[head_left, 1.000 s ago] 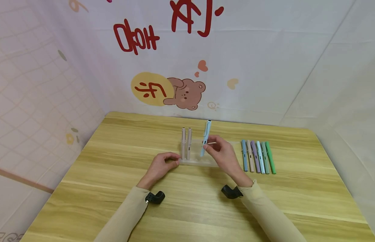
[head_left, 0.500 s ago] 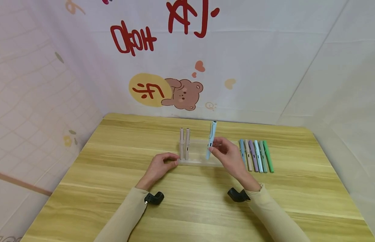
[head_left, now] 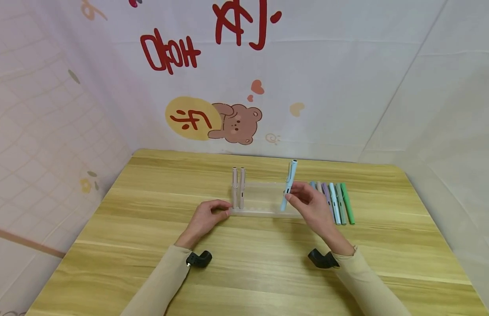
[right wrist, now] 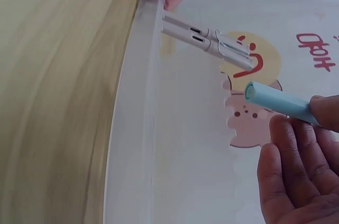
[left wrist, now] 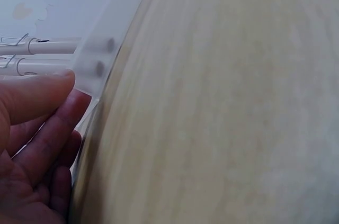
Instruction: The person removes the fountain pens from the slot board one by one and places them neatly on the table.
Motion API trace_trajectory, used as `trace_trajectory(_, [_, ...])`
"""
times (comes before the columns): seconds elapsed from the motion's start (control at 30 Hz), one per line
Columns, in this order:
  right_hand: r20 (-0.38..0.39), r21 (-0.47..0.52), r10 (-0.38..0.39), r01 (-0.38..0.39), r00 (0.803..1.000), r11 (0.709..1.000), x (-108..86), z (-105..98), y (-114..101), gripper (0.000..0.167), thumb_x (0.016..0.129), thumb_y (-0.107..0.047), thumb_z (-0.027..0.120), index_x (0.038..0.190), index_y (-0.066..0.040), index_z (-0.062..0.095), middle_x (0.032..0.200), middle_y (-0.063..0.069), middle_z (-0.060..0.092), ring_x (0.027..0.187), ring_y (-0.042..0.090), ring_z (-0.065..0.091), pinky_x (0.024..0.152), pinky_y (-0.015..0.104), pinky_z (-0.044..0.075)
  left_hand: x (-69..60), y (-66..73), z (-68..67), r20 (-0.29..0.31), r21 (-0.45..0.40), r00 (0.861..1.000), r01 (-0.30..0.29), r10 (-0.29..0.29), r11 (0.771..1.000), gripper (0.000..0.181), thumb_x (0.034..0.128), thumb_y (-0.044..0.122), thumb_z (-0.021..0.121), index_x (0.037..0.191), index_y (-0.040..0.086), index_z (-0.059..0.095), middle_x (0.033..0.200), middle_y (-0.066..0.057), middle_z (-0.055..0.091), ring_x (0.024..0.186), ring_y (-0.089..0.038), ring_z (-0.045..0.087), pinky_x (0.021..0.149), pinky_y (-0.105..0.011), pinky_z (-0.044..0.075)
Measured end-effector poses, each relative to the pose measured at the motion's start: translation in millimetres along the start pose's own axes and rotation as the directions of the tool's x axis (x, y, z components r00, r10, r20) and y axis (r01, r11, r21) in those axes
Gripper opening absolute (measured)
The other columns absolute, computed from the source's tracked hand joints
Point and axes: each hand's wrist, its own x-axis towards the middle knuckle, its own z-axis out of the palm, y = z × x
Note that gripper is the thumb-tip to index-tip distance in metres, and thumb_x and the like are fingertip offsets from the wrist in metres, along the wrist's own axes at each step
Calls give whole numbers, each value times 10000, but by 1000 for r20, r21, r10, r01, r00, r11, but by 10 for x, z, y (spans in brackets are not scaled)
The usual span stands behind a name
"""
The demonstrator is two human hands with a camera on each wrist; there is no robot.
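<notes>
My right hand (head_left: 313, 208) pinches a light blue pen (head_left: 289, 182) between thumb and fingers. The pen is nearly upright, cap end up, over the right part of a clear pen stand (head_left: 264, 213). In the right wrist view the lower end of the light blue pen (right wrist: 275, 101) points toward the stand and is apart from it. My left hand (head_left: 205, 219) holds the stand's left end with thumb and fingers; the left wrist view shows the thumb (left wrist: 42, 94) by its corner. Two pinkish-beige pens (head_left: 238, 188) stand side by side at that end.
Right of the stand, several pens (head_left: 339, 204) lie in a row on the wooden table (head_left: 252, 267), partly hidden by my right hand; a green pen (head_left: 348, 204) is outermost. A printed cloth (head_left: 327, 66) hangs behind the table.
My right hand has carried the light blue pen rightward along the stand, now covering part of the pen row. My left hand has stayed at the stand's left end. The view has shifted slightly.
</notes>
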Motion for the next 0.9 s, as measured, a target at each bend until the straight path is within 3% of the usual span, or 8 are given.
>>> trace_trajectory(0.4, [-33, 11, -21, 21, 999, 1000, -81, -183, 63, 256, 994, -100, 708, 1212, 30, 674, 1087, 182, 715, 963, 31, 662, 839, 158, 540, -5, 1, -1, 1, -4, 1000, 24, -24, 1000, 177, 948, 140, 762, 1119, 100, 782, 1148, -43, 750, 1156, -259, 639, 1037, -497, 463])
trace_trajectory(0.67, [-71, -13, -12, 12, 997, 1000, -142, -334, 128, 292, 1001, -101, 698, 1238, 63, 655, 1112, 215, 696, 964, -2, 655, 818, 138, 532, -3, -6, -4, 9, -4, 1000, 12, -12, 1000, 170, 948, 142, 763, 1112, 104, 784, 1159, -38, 746, 1162, -259, 638, 1041, -500, 463])
trace_trajectory(0.9, [-87, -52, -18, 14, 996, 999, -171, -465, 205, 276, 1017, -112, 677, 1231, 62, 652, 1093, 94, 691, 960, -3, 665, 805, 144, 538, 5, -17, -4, 11, 4, 1000, 14, -14, 1000, 172, 953, 149, 758, 1118, 103, 780, 1138, -31, 749, 1137, -245, 641, 1027, -491, 468])
